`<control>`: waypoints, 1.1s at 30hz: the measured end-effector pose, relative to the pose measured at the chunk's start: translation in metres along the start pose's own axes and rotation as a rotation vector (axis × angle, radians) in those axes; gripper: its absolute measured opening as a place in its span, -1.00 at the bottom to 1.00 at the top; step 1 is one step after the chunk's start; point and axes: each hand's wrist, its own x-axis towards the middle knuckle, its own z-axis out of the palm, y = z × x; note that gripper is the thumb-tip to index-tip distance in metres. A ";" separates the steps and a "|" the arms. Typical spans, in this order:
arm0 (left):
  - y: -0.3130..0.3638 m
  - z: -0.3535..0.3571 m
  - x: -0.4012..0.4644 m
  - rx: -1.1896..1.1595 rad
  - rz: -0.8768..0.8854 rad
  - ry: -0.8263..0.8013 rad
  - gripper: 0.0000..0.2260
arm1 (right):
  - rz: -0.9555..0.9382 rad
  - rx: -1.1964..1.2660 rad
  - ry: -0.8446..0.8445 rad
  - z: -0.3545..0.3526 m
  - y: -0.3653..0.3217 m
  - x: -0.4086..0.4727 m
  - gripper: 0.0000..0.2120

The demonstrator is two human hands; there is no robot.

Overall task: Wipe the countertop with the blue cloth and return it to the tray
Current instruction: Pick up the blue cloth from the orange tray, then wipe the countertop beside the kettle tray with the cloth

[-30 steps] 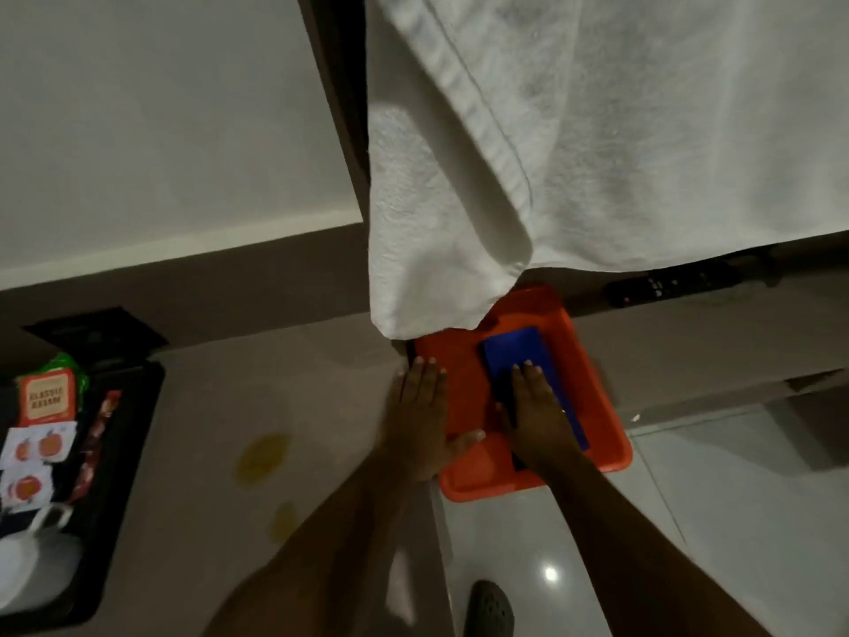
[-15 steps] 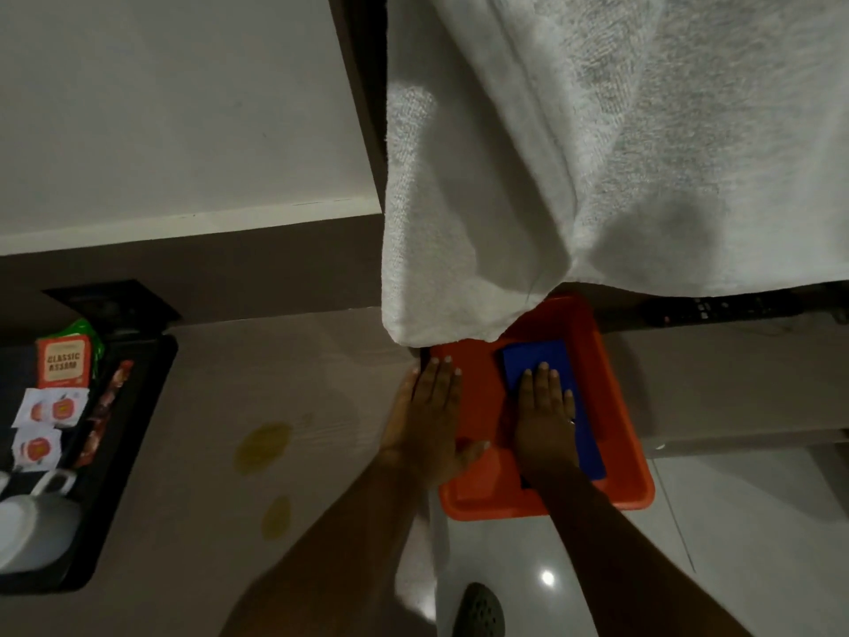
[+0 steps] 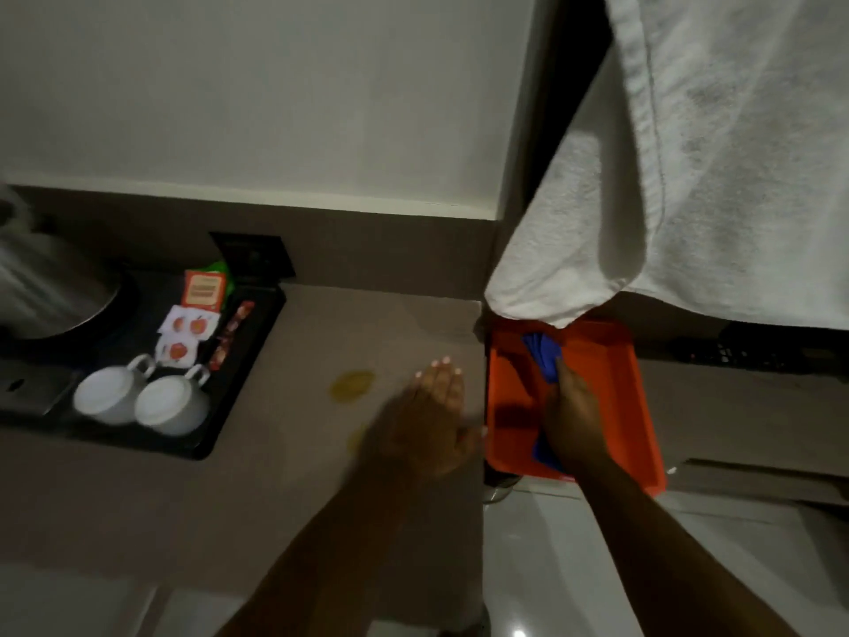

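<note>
The blue cloth (image 3: 544, 356) lies in the orange tray (image 3: 611, 406), bunched up under my right hand (image 3: 569, 416), whose fingers curl around it. Blue shows above the fingers and below the palm. My left hand (image 3: 432, 416) rests flat and open on the grey-brown countertop (image 3: 321, 498), just left of the tray's edge. A yellow spill (image 3: 351, 386) sits on the countertop left of my left hand, with a smaller yellow spot (image 3: 356, 436) below it.
A black tray (image 3: 243, 360) at the left holds two white cups (image 3: 142, 402), tea sachets (image 3: 193, 314) and a kettle (image 3: 50, 287). A white towel (image 3: 689, 177) hangs over the orange tray's far end. A dark remote (image 3: 758, 356) lies right of it.
My right hand went from lying flat on the folded cloth to gripping it, and the cloth is now bunched. My view swung left, bringing the cups and kettle into sight.
</note>
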 end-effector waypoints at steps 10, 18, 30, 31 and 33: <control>-0.118 -0.004 -0.190 -0.039 -0.455 0.054 -0.28 | -0.078 0.000 -0.194 0.084 -0.100 -0.127 -0.55; -0.164 -0.003 -0.229 -0.076 -0.839 0.047 -0.04 | -0.406 -0.366 -0.405 0.115 -0.081 -0.142 -0.31; -0.186 0.017 -0.221 -0.064 -0.883 0.100 0.12 | -0.349 -0.504 -0.295 0.115 -0.056 -0.122 -0.39; -0.187 0.017 -0.221 -0.063 -0.884 0.112 0.11 | -0.266 -0.508 -0.237 0.120 -0.063 -0.114 -0.40; -0.187 0.021 -0.220 -0.054 -0.888 0.125 0.09 | -0.052 -0.531 -0.117 0.137 -0.088 -0.098 -0.43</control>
